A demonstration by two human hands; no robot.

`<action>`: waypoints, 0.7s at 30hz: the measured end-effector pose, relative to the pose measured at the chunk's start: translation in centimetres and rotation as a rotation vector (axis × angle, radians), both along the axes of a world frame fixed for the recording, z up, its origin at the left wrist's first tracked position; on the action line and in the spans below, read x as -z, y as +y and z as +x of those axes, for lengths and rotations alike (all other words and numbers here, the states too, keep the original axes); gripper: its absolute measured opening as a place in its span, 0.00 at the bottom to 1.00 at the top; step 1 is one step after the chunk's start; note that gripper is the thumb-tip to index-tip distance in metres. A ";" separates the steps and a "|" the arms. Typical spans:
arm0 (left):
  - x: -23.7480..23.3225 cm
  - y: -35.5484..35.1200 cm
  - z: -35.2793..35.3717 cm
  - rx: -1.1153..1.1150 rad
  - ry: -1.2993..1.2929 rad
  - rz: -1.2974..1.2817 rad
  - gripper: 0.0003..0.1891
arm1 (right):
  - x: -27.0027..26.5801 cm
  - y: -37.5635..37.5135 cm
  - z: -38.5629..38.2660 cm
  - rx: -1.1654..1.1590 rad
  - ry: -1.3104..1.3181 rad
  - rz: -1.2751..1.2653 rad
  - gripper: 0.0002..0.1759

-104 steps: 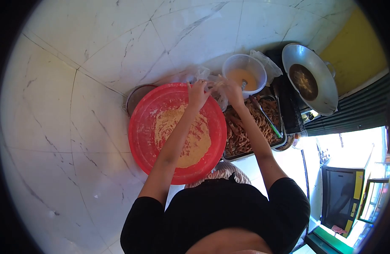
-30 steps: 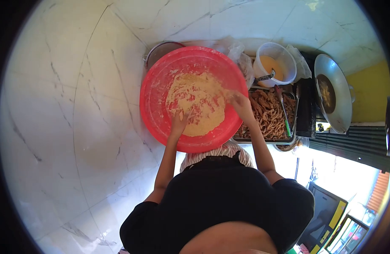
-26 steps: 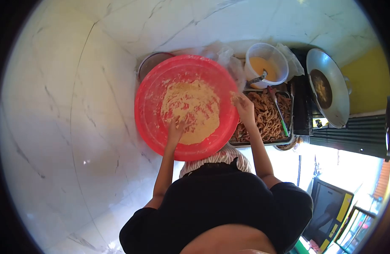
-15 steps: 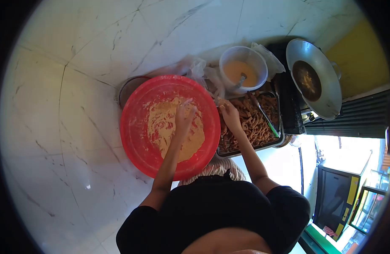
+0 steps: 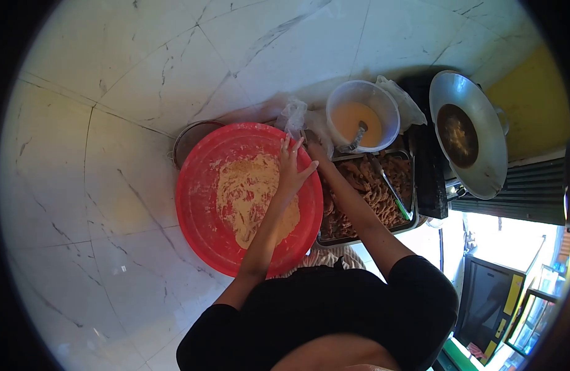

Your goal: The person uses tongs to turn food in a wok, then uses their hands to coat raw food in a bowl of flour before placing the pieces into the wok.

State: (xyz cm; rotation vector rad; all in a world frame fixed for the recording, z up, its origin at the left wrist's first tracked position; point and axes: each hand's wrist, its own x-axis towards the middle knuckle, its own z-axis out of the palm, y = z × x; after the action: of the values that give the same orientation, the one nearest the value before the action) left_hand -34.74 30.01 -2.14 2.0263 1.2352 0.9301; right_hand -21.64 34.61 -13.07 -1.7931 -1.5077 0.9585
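A wide red basin (image 5: 195, 204) holds a layer of pale yellowish flour (image 5: 251, 198), streaked with bare red patches. Over the basin's upper right side is my left hand (image 5: 290, 168), its fingers apart and the thumb stretched toward my right wrist. My right hand (image 5: 317, 153) reaches past the basin's rim to a clear plastic bag (image 5: 294, 116) behind it; its fingers are mostly hidden there. Under my right forearm lies a metal tray (image 5: 365, 235) of brown strips of food (image 5: 374, 188), with green-handled tongs (image 5: 393, 193) resting on top.
A clear tub (image 5: 359, 86) of orange batter (image 5: 353, 120) with a ladle (image 5: 360, 133) stands behind the tray. To the right, a large wok (image 5: 489, 136) of dark oil (image 5: 458, 139) sits on a black stove (image 5: 428, 179). A round sieve (image 5: 189, 139) is partly behind the basin. Marbled tiles (image 5: 130, 185) form the wall.
My left hand has lifted from the flour and moved toward the basin's upper right rim. My right hand has moved from the tray's edge up and left toward the plastic bag.
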 end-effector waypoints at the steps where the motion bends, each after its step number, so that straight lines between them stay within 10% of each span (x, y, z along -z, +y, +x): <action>1: -0.1 0.0 -0.1 -0.004 -0.001 0.000 0.34 | -0.2 0.2 0.0 -0.012 -0.028 -0.049 0.18; 7: -0.7 -1.9 -2.8 -0.019 -0.214 -0.115 0.29 | -2.0 -0.6 0.3 -0.074 -0.195 -0.293 0.18; 15: 0.7 -8.1 -12.2 -0.198 -0.608 -0.618 0.24 | -10.9 -7.4 -1.1 0.255 0.086 0.365 0.16; 21: -2.9 -8.6 -14.3 -0.139 -0.588 -0.340 0.24 | -17.3 -11.4 -5.1 -0.015 0.284 0.305 0.18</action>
State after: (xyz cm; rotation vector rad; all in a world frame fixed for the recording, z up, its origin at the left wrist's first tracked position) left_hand -49.05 21.41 0.73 1.2857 1.1112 1.1798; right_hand -26.73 23.21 4.22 -1.3709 -1.4028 0.8927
